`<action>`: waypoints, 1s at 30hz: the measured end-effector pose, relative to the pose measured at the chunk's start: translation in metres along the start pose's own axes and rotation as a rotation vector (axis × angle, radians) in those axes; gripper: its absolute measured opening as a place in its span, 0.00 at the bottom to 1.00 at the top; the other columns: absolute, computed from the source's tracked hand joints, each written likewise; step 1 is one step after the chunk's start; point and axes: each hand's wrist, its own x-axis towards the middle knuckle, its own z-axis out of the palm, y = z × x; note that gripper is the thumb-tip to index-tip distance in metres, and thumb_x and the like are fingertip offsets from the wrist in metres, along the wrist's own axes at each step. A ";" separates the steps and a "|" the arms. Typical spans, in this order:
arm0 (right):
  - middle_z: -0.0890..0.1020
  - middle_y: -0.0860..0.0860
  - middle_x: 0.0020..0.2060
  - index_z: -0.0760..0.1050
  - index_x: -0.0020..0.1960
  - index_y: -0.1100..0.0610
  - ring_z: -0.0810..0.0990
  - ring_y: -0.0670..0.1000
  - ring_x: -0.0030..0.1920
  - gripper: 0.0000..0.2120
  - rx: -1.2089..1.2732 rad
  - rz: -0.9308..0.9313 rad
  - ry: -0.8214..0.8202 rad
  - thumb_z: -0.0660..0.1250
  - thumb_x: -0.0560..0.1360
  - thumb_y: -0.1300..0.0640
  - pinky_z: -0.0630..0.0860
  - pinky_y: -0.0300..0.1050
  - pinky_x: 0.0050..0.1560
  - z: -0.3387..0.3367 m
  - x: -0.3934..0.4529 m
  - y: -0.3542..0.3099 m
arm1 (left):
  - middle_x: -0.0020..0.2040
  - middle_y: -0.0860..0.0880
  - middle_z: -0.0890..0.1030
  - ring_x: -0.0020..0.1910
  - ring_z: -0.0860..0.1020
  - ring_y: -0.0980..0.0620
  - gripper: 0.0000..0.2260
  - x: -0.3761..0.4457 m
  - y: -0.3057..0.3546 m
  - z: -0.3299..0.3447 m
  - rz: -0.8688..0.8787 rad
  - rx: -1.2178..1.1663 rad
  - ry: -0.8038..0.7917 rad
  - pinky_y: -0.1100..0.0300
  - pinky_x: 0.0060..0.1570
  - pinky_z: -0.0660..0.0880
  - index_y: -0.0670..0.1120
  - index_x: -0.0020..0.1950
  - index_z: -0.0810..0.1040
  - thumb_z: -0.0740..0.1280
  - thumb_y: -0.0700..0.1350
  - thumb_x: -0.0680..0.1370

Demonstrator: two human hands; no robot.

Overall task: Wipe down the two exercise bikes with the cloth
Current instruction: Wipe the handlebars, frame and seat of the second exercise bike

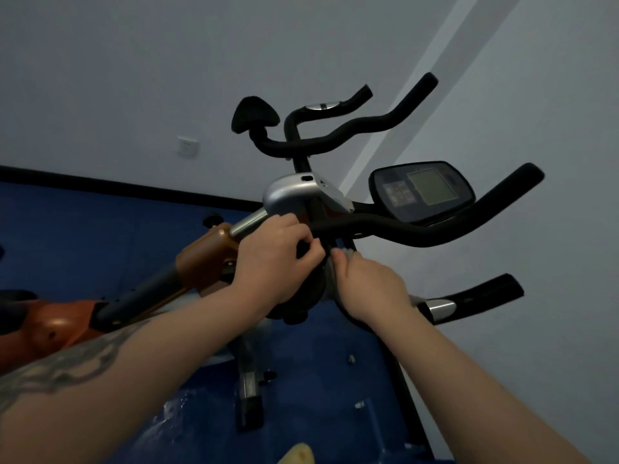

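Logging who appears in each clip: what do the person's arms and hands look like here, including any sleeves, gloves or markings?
Both forearms are bare as far as the frame shows; no sleeves, gloves, watch or rings are visible. The left forearm carries a large dark tattoo with curling, mottled shapes. The right forearm shows no markings. The left hand and right hand are bare too.

Two hands, left hand [274, 259] and right hand [371, 289]; seemingly two exercise bikes [435, 229], one cloth [348, 254], one wall socket [187, 147]

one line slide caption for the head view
Both hands work at the near bike's handlebar stem: left hand gripping it, right hand holding the pale cloth.
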 end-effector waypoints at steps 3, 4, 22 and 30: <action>0.75 0.57 0.64 0.63 0.71 0.54 0.76 0.60 0.58 0.25 0.079 0.020 -0.033 0.41 0.83 0.43 0.63 0.48 0.45 0.006 0.011 0.002 | 0.37 0.53 0.74 0.38 0.72 0.55 0.13 -0.002 0.000 0.000 0.008 -0.021 -0.006 0.56 0.34 0.73 0.48 0.37 0.79 0.61 0.54 0.75; 0.77 0.57 0.61 0.63 0.69 0.55 0.77 0.60 0.56 0.24 0.085 0.006 -0.036 0.43 0.83 0.42 0.64 0.48 0.44 0.001 0.002 0.002 | 0.37 0.53 0.74 0.38 0.72 0.55 0.14 -0.002 0.000 0.000 0.014 -0.026 -0.011 0.56 0.35 0.73 0.47 0.38 0.79 0.60 0.54 0.75; 0.79 0.50 0.30 0.73 0.44 0.55 0.77 0.52 0.27 0.28 -0.260 -0.146 0.254 0.42 0.78 0.38 0.57 0.42 0.30 -0.013 -0.051 0.001 | 0.36 0.54 0.74 0.38 0.72 0.54 0.12 0.000 -0.004 0.002 0.008 -0.006 0.012 0.57 0.34 0.70 0.49 0.36 0.78 0.62 0.54 0.75; 0.79 0.59 0.56 0.68 0.61 0.56 0.77 0.60 0.55 0.27 0.204 0.049 -0.077 0.45 0.80 0.36 0.69 0.51 0.46 -0.011 -0.001 0.001 | 0.36 0.54 0.72 0.37 0.71 0.55 0.12 -0.001 0.001 0.000 0.013 -0.005 0.002 0.59 0.34 0.67 0.49 0.36 0.76 0.62 0.52 0.76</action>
